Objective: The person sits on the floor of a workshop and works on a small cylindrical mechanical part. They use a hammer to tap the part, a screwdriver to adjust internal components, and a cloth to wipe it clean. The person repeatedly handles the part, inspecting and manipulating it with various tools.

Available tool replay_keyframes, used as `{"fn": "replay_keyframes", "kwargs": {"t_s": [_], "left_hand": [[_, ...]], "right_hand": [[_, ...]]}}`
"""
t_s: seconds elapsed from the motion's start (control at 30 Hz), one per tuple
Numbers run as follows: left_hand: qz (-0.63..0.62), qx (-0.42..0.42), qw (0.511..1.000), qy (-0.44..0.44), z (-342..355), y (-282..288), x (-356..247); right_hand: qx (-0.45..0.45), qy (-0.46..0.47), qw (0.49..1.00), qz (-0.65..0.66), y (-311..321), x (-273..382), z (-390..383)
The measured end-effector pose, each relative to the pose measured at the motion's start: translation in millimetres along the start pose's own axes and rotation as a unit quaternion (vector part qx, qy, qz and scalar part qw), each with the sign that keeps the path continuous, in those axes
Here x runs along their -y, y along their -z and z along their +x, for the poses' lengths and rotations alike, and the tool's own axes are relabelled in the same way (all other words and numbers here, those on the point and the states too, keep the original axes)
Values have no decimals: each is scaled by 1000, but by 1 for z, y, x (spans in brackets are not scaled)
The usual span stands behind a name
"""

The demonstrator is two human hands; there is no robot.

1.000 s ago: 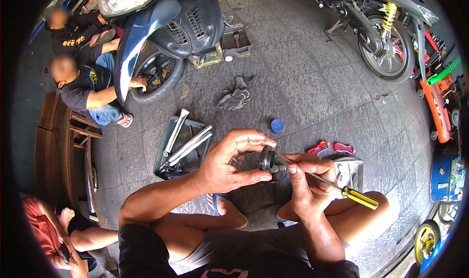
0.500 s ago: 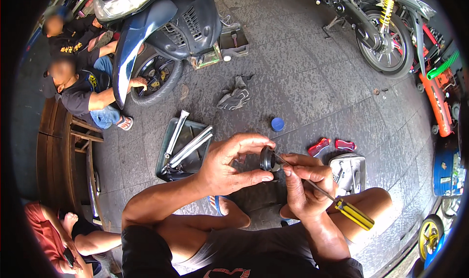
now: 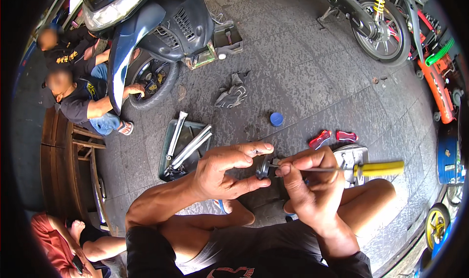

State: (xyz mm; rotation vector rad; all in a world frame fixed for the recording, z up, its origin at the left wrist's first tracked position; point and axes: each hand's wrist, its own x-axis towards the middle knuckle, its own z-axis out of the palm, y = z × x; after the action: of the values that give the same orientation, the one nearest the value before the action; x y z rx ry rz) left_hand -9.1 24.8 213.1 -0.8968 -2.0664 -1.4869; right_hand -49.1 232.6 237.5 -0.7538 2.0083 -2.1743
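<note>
A small black round part with ridged rings [image 3: 262,167] is pinched between the thumb and fingers of my left hand [image 3: 217,173]. Its exact kind I cannot make out. My right hand [image 3: 312,192] is closed around the thin shaft of a screwdriver [image 3: 383,169] with a yellow handle, which points out to the right, nearly level. The shaft's tip end meets the side of the black part facing my right hand; my fingers partly hide the contact. Both hands are over my crossed legs.
Beyond my left hand, a dark tray [image 3: 166,136] holds metal tubes. A blue cap [image 3: 276,119], red tool handles [image 3: 320,139] and a metal tray [image 3: 360,153] lie on the floor. A scooter [image 3: 166,31] stands far left beside two seated people; another motorcycle [image 3: 381,31] is far right.
The screwdriver's handle has swung up from a downward slant to nearly level, with my right wrist turning. The black part has tilted slightly in my left fingers. The view has shifted a little.
</note>
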Motion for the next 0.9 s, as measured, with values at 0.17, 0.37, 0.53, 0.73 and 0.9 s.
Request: {"fn": "replay_keyframes", "kwargs": {"t_s": [0.17,0.37,0.53,0.73,0.9], "left_hand": [[-57,-18,998,37,-3,-3,0],[-190,-115,971,91,3,-19,0],[-206,-137,961,126,9,-26,-1],[-125,-137,977,101,11,-33,3],[-34,-130,991,19,11,-34,10]], "right_hand": [[-24,-178,962,207,-1,13,10],[-27,-188,937,292,1,6,9],[-76,-106,932,339,-9,-1,3],[-131,17,950,282,-22,-10,-1],[-157,76,970,169,-25,-20,-1]]}}
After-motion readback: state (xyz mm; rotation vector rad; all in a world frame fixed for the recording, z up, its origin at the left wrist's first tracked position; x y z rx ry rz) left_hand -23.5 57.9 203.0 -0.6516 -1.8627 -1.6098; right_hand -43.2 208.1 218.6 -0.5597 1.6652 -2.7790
